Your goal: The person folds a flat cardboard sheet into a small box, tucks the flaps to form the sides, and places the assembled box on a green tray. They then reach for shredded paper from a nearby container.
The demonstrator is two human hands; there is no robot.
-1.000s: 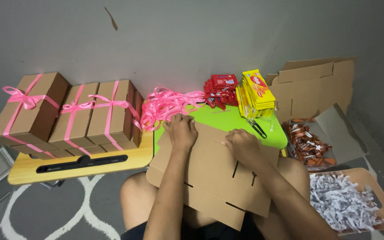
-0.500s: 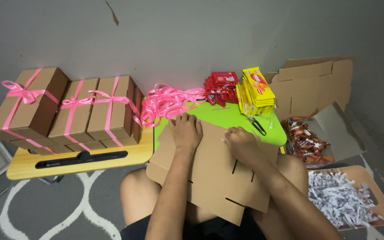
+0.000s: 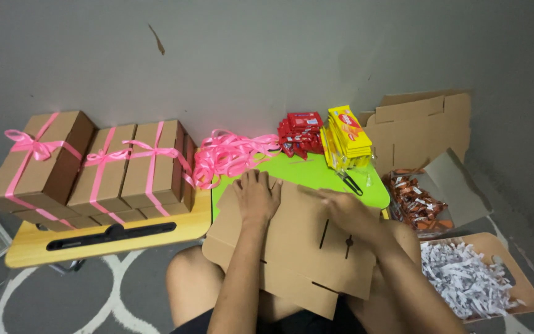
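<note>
Three ribbon-tied boxes (image 3: pixel 94 164) crowd the yellow surface (image 3: pixel 100 238) at far left, near its front edge. A heap of pink ribbon (image 3: pixel 227 154) lies next. The left hand (image 3: pixel 256 196) presses flat, fingers spread, on the unfolded cardboard (image 3: pixel 298 247), which overhangs the green surface (image 3: pixel 316 176) onto the lap. The right hand (image 3: pixel 344 207) lies loosely open on it too. Shredded paper (image 3: pixel 465 278) fills one tray at right.

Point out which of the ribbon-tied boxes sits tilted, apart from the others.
The leftmost ribbon-tied box, with the pink bow on top: it leans at an angle, while the others stand squarely side by side.
</note>
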